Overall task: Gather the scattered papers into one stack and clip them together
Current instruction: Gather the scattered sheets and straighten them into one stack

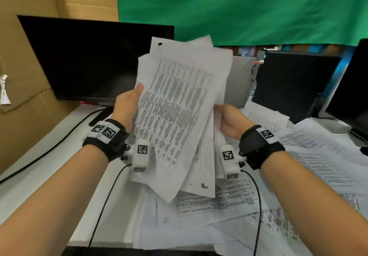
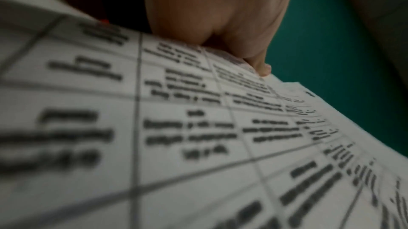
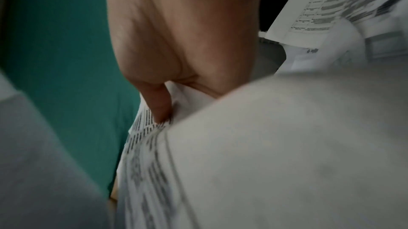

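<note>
Sheaf of papers (image 1: 179,104) held up, tilted, above the desk (image 1: 49,156) w/ loose sheets (image 1: 308,156) still spread below. Left hand (image 1: 127,106) grips its left edge, right hand (image 1: 231,122) grips right edge. Monitor (image 1: 89,60) behind.

My head view is evenly lit, soft from motion blur, edges bowed. Both wrist views are dim, close print smeared out of focus.

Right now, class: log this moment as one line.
left hand grips held papers | right hand grips same | sheets uneven | loose papers on desk | clip: unseen
</note>
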Demonstrator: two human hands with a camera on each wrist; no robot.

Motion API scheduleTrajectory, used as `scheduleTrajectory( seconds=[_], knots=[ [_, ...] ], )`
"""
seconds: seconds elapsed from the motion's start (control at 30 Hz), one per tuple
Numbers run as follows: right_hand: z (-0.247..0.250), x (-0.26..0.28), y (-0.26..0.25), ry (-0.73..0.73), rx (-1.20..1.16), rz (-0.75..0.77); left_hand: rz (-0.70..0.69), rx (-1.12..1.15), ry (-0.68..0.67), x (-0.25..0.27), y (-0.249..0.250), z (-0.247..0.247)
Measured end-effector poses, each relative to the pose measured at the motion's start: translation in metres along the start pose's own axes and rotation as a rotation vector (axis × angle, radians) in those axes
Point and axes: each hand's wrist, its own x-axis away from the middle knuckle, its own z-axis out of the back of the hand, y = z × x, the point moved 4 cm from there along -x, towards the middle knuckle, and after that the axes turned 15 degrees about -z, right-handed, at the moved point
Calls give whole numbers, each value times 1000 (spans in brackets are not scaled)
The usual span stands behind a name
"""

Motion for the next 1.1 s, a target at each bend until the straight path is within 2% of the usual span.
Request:
scheduleTrajectory(
  seconds=[0.13,0.23,0.3,0.4,0.53,0.57,0.63,0.7,0.77,0.83,0.9,0.97,1.03,1.1],
  knots=[
    [-2,6,-9,68,66,2,39,-107,-33,-9,-11,-16],
    [-6,16,-14,-17,-2,38,17,-266,43,-10,-17,-22],
    [-5,25,-16,-16,94,27,-72,-302,121,-8,-14,-25],
    [-4,34,-24,183,418,58,-249,-218,113,0,12,-39],
    [-5,50,-54,419,387,308,-543,-138,-1,6,66,-58],
    [-4,52,-60,441,392,357,-607,-125,-22,7,76,-60],
    [4,54,-64,394,386,396,-691,-98,-41,10,83,-61],
    [14,52,-57,304,380,377,-663,-55,-61,10,73,-60],
    [20,48,-42,248,347,307,-522,-37,-73,14,53,-61],
    [22,41,-31,330,296,249,-455,-67,-51,18,39,-67],
    [13,40,-35,473,250,263,-542,-146,-40,23,51,-81],
    [-2,47,-56,543,201,372,-722,-180,-29,26,80,-93],
    [-16,60,-80,532,186,489,-867,-138,18,24,108,-94],
    [-16,64,-86,509,221,511,-883,-85,66,19,114,-86]
  ],
)
